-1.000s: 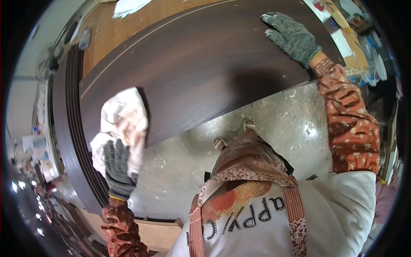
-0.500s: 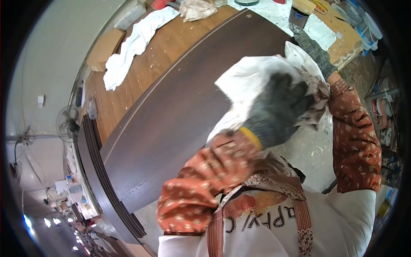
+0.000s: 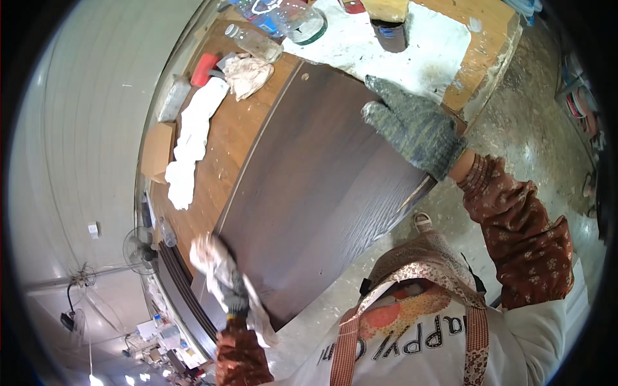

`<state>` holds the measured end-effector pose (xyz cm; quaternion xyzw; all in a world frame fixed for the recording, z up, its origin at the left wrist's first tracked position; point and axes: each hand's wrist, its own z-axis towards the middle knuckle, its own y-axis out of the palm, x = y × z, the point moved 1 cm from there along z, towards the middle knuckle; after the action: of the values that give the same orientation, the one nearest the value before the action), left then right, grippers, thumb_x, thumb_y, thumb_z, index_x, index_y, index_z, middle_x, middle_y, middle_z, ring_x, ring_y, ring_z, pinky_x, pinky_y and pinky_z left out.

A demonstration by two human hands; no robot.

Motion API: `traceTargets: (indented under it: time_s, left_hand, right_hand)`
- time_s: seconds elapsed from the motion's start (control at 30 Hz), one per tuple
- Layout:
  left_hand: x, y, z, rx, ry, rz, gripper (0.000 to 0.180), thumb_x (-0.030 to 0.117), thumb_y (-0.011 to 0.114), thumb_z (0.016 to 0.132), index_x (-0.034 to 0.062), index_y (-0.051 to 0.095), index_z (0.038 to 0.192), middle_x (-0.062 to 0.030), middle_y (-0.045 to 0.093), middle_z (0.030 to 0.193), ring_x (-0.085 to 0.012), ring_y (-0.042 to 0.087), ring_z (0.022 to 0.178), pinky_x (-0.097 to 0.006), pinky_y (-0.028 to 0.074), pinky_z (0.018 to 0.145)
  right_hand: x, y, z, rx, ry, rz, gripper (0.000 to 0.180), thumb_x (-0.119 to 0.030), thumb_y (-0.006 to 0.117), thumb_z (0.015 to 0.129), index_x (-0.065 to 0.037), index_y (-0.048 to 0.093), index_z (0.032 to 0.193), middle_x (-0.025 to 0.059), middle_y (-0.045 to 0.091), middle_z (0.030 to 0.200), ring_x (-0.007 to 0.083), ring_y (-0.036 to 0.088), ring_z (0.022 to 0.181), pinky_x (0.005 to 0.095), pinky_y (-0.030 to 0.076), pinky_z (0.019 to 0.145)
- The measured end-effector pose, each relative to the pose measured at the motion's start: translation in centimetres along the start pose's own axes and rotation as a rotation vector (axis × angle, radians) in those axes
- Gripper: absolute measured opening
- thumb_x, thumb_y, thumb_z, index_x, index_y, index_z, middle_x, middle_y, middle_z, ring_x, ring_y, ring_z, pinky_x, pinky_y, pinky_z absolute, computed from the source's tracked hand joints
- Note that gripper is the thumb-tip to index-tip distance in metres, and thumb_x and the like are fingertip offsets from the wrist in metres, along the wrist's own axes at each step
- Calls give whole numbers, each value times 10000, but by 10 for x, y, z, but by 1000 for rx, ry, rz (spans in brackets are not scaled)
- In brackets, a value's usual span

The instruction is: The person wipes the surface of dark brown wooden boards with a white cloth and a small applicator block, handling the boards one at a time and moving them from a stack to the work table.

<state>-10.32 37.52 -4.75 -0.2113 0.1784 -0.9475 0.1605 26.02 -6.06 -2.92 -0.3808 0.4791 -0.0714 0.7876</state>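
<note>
A dark brown wooden board (image 3: 309, 174) lies across the bench, its surface showing grain and a slight sheen. My left hand (image 3: 233, 293), in a dark grey knit glove, is closed on a white cloth (image 3: 212, 258) at the board's left end. Part of that cloth hangs down beside my wrist. My right hand (image 3: 415, 128), in a grey-green knit glove, rests flat at the board's right end with its fingers stretched out. It holds nothing.
Beyond the board, a crumpled white cloth (image 3: 193, 141), a beige rag (image 3: 248, 75) and a clear bottle (image 3: 254, 44) lie on the bench (image 3: 225, 138). A dark cup (image 3: 391, 37) stands on a stained white sheet (image 3: 438, 48). Dark strips (image 3: 187, 283) sit at the left, near a fan (image 3: 140, 251).
My left hand has swept the cloth from the board's right side to its left end. The view has shifted too. My right hand now lies outstretched at the board's right end.
</note>
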Motion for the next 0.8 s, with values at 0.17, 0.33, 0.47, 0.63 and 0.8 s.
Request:
traceTargets:
  time_s: [0.17,0.33,0.47,0.63,0.8]
  left_hand:
    - [-191,185,152,298,281,-116,422,307,482,895,90,457,1256,-125,527,1221,-246,493,1120,-354,411,938]
    - [-221,261,213,-379,-618,830,460,400,481,868,149,475,1253,-109,496,1294,-340,444,1178,-476,328,1008]
    - [-169,206,180,-390,-672,992,528,394,520,841,126,443,1289,-123,430,1357,-400,411,1192,-492,278,1037]
    - [-64,116,96,-418,-874,1063,528,411,479,882,111,433,1314,-115,427,1364,-348,399,1231,-470,266,1047]
    - [1,60,56,-410,-1004,1013,509,393,424,919,126,402,1352,-104,391,1401,-323,345,1291,-466,201,1088]
  right_hand:
    - [-2,2,-4,24,-71,-15,489,-324,541,891,-7,471,1256,227,548,1179,355,547,1063,412,426,916]
    - [-1,1,-4,-25,-31,-66,541,-359,532,893,-7,437,1292,228,547,1186,360,529,1094,406,412,933]
    - [-5,17,-3,-53,-100,-39,523,-300,562,887,-4,433,1298,219,534,1224,343,514,1137,378,393,968]
    - [29,14,-2,-86,-133,65,454,-202,507,935,-12,404,1334,150,464,1330,240,426,1238,327,323,1032]
    - [17,28,6,-112,-150,-40,494,-218,508,934,-20,364,1363,127,403,1387,219,380,1270,308,299,1050]
